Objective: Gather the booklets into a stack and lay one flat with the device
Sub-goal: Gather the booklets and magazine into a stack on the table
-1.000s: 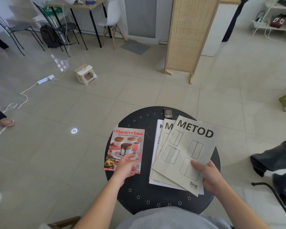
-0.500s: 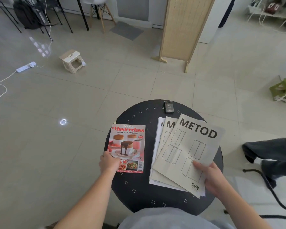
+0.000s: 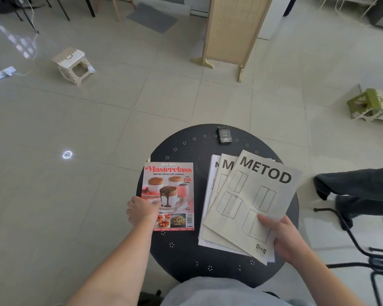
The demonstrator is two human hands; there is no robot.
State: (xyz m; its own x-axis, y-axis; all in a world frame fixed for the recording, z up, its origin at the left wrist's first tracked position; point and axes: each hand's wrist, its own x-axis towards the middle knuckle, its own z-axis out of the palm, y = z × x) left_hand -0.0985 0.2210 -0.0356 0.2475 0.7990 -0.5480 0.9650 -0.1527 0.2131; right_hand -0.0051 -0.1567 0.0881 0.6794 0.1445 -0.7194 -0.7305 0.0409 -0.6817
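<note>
I see a round black table [image 3: 186,250] dotted with small white flower-like clusters. On it, a cookbook [image 3: 169,195] with a red and white cover picturing chocolate-topped desserts. Beside it, cream booklets [image 3: 248,199] printed with bold black lettering and thin black line drawings. A small black device [image 3: 224,134] sits at the far edge. The floor [image 3: 75,195] is pale beige tile.

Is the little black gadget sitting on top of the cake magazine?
No, the black device lies on the bare far edge of the round table, apart from the cookbook magazine.
</note>
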